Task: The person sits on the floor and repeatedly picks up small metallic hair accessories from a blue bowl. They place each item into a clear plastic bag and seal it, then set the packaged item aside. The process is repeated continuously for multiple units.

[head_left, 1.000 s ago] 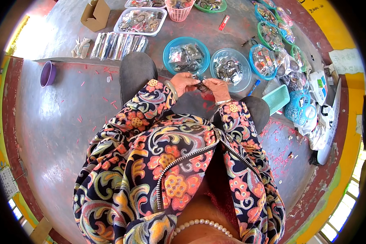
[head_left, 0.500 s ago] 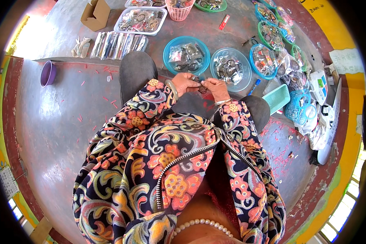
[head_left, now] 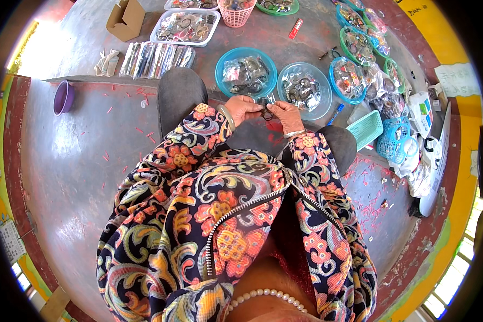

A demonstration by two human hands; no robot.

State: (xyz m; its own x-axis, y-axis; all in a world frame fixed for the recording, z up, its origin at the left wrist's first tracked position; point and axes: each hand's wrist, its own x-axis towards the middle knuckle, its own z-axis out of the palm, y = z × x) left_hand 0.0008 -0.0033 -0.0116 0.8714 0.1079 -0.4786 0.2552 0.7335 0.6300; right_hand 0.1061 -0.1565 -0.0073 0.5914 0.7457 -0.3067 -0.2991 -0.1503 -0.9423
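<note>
Before my knees, my left hand (head_left: 240,110) and my right hand (head_left: 286,116) face each other, fingertips pinched. Between them is a small dark looped band (head_left: 267,113), which looks like a hair tie; a shiny clear bit shows above it. Both hands grip it, from either side. Just beyond my left hand stands a blue basin (head_left: 218,81) with dark bands and clear packets in it. Beside it, behind my right hand, a clear basin (head_left: 328,97) holds dark looped pieces with pale bits.
On the right are a blue pen (head_left: 336,114), a green basket (head_left: 366,130) and several filled basins. Far left, a white tray (head_left: 154,36) and an open cardboard box (head_left: 125,20) stand behind a row of flat packets (head_left: 156,60). A purple tub (head_left: 64,97) sits left.
My fingertips have drawn slightly apart, and more of the dark looped band shows hanging between them. The basins and everything around stay where they were.
</note>
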